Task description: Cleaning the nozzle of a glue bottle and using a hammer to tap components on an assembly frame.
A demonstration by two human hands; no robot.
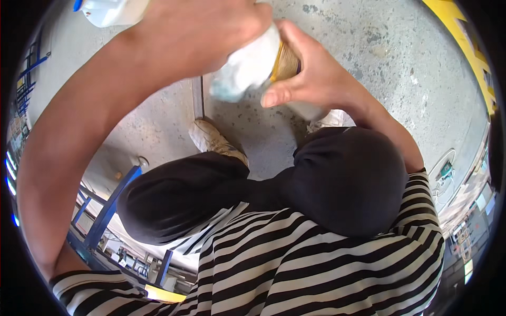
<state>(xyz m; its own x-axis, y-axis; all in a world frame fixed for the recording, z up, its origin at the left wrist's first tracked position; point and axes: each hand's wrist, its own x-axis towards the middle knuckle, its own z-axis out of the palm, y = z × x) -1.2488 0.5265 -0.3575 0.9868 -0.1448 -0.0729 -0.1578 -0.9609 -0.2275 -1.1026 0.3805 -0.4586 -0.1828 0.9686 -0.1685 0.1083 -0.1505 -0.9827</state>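
My left hand (213, 31) is closed on a bunched white cloth (252, 62) with a blue-green tinge at its lower end. The cloth is pressed against a tan, rounded object (287, 62) with a yellow edge or band. Around this object curls my right hand (315, 73), its thumb below and a finger above. Much of the tan object is hidden by the cloth and the hand, so its kind cannot be made out. Both hands are held out over the floor, ahead of my knees.
A translucent white plastic jug (115, 11) with a blue cap stands at the upper left. Below my hands lies a speckled grey concrete floor (369, 47). My worn shoe (213, 139) is beside a dark floor strip. Blue metal framing (108, 216) is at my left, a yellow structure (464, 42) far right.
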